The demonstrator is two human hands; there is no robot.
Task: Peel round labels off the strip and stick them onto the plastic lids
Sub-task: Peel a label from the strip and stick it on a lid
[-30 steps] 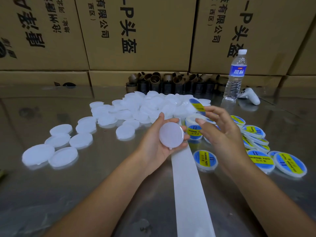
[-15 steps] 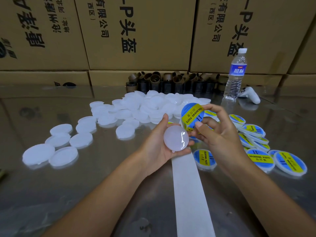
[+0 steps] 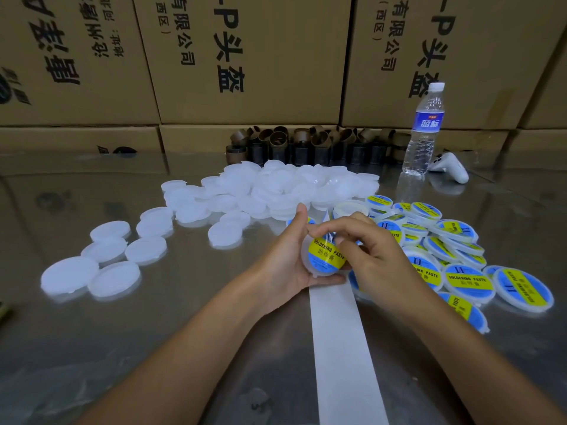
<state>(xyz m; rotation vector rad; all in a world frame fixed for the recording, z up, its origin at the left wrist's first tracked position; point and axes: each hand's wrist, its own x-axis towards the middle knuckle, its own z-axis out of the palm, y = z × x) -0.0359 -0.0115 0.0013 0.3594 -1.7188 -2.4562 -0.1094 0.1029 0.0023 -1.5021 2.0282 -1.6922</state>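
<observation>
Warehouse packing bench, stacked cardboard cartons [image 3: 245, 56], steel worktable [image 3: 122, 332], heaped plastic lids [image 3: 291, 185]

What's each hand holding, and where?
Left hand grips the lid by its rim; right hand seems to pinch the label at its top edge.

Body, head view: 2 bare forearms, from 7 and 5 o'clock. Left hand [image 3: 287, 266] and right hand [image 3: 379, 259] bare, ungloved; fingernails short. Sleeves out of frame.

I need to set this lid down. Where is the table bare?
Bare table lies left of the paper strip, nearer than the blank lids. Right of the strip, labelled lids crowd it.
</observation>
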